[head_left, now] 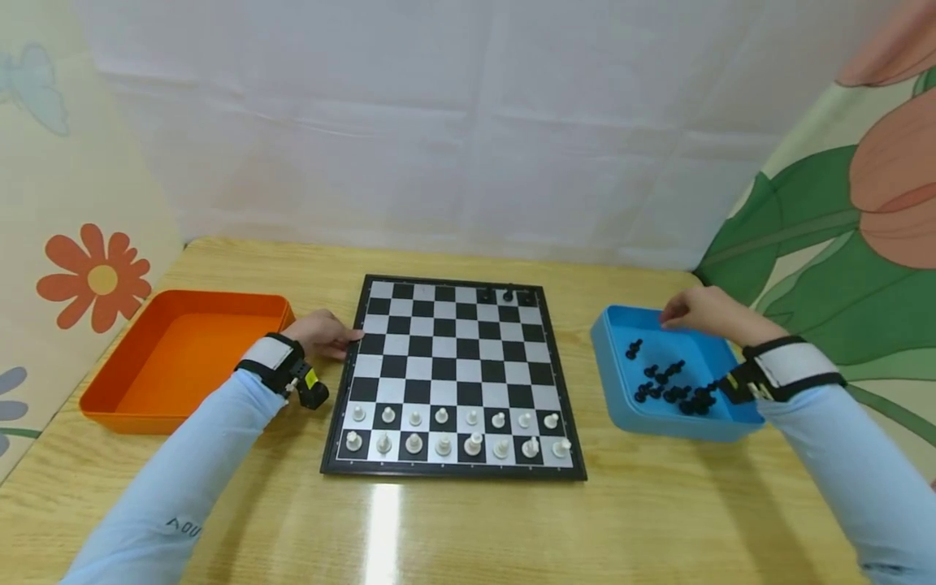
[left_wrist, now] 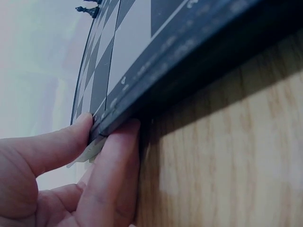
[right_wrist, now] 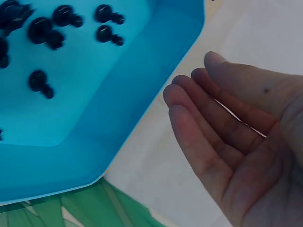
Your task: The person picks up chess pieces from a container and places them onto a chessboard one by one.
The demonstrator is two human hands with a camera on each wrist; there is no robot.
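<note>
A black-and-white chessboard (head_left: 453, 357) lies in the middle of the wooden table. Two rows of white pieces (head_left: 453, 431) stand along its near edge, and three black pieces (head_left: 506, 294) stand on its far row. My left hand (head_left: 325, 333) is at the board's left edge; in the left wrist view this hand (left_wrist: 109, 130) pinches the board's rim (left_wrist: 189, 66) between thumb and finger. My right hand (head_left: 695, 313) hovers over the far side of a blue tray (head_left: 607, 382) holding several black pieces (head_left: 669, 386). In the right wrist view this hand (right_wrist: 194, 80) is open and holds nothing.
An empty orange tray (head_left: 183, 357) sits left of the board. White cloth hangs behind the table, and flowered panels close off both sides. Bare wood lies between the board and the table's near edge.
</note>
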